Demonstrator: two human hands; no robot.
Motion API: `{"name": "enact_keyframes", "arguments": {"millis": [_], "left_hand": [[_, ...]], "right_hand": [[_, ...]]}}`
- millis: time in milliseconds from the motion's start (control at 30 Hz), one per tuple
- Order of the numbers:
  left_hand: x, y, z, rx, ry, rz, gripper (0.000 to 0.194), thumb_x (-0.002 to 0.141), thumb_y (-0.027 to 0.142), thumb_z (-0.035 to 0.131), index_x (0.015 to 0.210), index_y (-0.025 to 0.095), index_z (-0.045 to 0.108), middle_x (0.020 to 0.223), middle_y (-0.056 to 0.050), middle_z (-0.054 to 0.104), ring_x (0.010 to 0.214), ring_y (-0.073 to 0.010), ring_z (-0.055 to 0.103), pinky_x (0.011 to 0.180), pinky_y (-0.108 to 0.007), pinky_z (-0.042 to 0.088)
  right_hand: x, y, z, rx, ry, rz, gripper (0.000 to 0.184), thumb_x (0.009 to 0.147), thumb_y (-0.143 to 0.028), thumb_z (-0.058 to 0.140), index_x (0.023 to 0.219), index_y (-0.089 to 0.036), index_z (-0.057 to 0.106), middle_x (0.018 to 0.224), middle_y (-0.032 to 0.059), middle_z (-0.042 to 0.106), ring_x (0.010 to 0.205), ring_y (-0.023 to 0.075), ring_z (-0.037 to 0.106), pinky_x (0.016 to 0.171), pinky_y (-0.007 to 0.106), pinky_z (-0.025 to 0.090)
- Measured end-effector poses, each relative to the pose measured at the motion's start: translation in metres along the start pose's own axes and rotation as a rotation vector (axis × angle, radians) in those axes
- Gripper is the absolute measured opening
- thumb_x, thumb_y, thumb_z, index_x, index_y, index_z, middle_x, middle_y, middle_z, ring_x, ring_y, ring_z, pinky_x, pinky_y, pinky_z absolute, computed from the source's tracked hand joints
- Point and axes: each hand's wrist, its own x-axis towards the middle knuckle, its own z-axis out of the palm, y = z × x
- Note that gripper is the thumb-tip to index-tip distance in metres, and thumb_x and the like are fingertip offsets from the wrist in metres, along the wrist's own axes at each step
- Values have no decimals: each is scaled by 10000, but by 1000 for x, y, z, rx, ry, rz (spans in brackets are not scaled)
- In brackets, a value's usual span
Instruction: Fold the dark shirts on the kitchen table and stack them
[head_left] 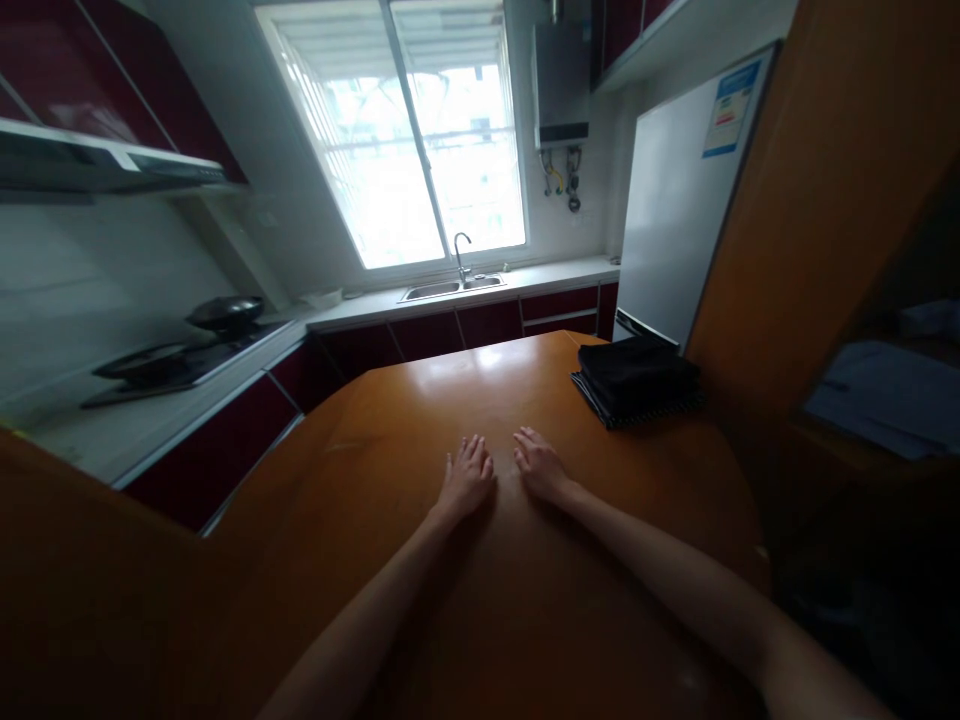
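Palm down on the brown wooden table (pixel 345 480) lies my left hand (pixel 468 476), its fingers stretched out and holding nothing. My right hand (pixel 538 464) rests a short way to its right, also flat on the tabletop with the fingers extended. A narrow gap of bare wood separates the two hands. Beyond my right hand, near the table's right edge, sits a stack of folded black cloth (pixel 637 375), with a pale dotted trim along its lower edge. Neither hand touches the cloth.
Behind the table runs a white counter (pixel 367 305) with a steel sink (pixel 431 291) and tap (pixel 458 255) under a window. A stove with a wok (pixel 225 313) stands at left. A refrigerator (pixel 679 200) is at right, beside a wooden panel (pixel 810 220).
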Motion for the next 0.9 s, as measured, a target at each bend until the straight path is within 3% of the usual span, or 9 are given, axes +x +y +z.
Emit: {"name": "enact_keyframes", "arguments": {"millis": [133,267,533,900], "left_hand": [[-25,-3,0,36,-53,21,578,997,263,293,1560,147,355,1649,-118,266,1542,-280,190,1221,-574,182],[-37,-3,-1,79,-67,74,598,978,262,331,1567,163,351,1652,-105,264,1540,-276,197,1230,-543,192],[-39,-4,4,100,-52,127,569,1015,349,323,1568,217,361,1661,-77,243,1541,-279,198,1234,-559,150],[-41,-1,4,52,-63,108,577,1028,449,317,1576,269,341,1665,-52,248,1545,-267,183,1247,-534,111]], "right_hand": [[-10,-20,11,-102,-100,25,501,994,-315,405,1438,-129,540,1577,163,416,1484,264,338,1215,456,231],[-23,-31,12,-199,-158,-45,539,1000,-334,398,1504,-155,465,1613,148,356,1508,247,284,1225,453,194],[-27,-34,7,-266,-275,-106,555,1018,-383,377,1524,-166,441,1633,145,313,1526,267,234,1234,483,146],[-26,-29,9,-288,-299,-131,580,1007,-381,384,1542,-159,417,1638,141,292,1532,270,215,1237,499,128]]}}
